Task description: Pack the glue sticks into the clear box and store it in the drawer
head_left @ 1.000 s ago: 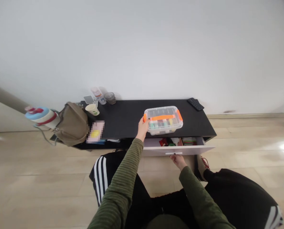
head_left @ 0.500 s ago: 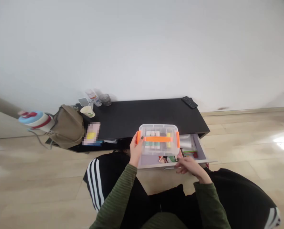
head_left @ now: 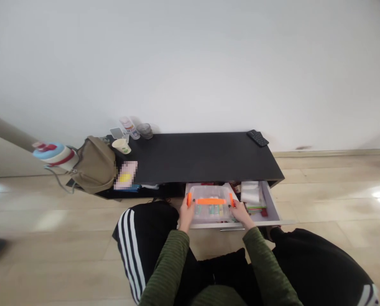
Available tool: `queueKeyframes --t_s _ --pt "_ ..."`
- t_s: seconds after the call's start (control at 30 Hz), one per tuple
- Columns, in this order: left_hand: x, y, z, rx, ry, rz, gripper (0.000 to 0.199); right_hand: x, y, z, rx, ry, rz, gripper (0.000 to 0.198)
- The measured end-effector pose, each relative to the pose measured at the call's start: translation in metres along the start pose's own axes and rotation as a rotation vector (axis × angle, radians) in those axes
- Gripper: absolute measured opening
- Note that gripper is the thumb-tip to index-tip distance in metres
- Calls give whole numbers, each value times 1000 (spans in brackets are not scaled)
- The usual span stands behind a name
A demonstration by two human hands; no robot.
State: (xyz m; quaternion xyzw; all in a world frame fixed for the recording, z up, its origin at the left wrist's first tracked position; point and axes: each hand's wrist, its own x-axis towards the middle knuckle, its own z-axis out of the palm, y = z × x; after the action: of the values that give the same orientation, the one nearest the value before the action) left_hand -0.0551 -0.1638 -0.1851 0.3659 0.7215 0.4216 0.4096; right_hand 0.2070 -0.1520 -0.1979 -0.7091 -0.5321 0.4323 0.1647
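Observation:
A clear plastic storage box (head_left: 210, 194) with an orange handle and orange side clips is in the left part of the pulled-out drawer (head_left: 274, 210). Small white, green and yellow items show through its lid. My left hand (head_left: 186, 213) grips the box at its left clip. On the opposite side, my right hand (head_left: 240, 212) holds it by the right clip. Right of the box, the drawer contains a clear plastic packet (head_left: 250, 192) and some flat colourful items (head_left: 256, 209). Whether the box rests on the drawer's bottom I cannot tell.
The drawer belongs to a low black cabinet (head_left: 190, 157) against the wall. On its top are a remote control (head_left: 258, 138), a paper cup (head_left: 121, 146), a glass (head_left: 144, 130), a spray can (head_left: 130, 127) and a brown bag (head_left: 97, 165) with a bottle (head_left: 57, 156).
The box has come down toward me into the drawer, its handle tilting. My right hand has moved up from the drawer's front edge onto the box's right clip.

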Motion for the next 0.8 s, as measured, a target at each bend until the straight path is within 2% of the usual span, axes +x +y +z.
queueKeyframes --t_s 0.07,0.17,0.3,0.47,0.6,0.7,0.77,0.8 --pt "11 -8 2 155 -56 -52 50 11 2 7 -120 -31 41 22" --pt "22 -21 6 285 -125 -82 53 21 6 14 -174 -74 67 24" --pt "27 -31 11 299 -162 -68 55 25 9 18 -210 -121 73 33" --pt "23 -25 8 355 -162 -71 57 19 4 13 -268 -144 57 39" --pt "8 -13 3 367 -150 83 49 0 -2 5 -267 -97 -35 43" --pt "-17 -4 0 359 -155 200 40 -25 -4 -2 -153 -1 -134 35" --pt "-38 -1 -3 337 -203 262 30 -43 -4 -5 -82 21 -112 21" --pt "-49 1 -4 349 -246 273 25 -52 -5 -5 -61 -17 -72 18"
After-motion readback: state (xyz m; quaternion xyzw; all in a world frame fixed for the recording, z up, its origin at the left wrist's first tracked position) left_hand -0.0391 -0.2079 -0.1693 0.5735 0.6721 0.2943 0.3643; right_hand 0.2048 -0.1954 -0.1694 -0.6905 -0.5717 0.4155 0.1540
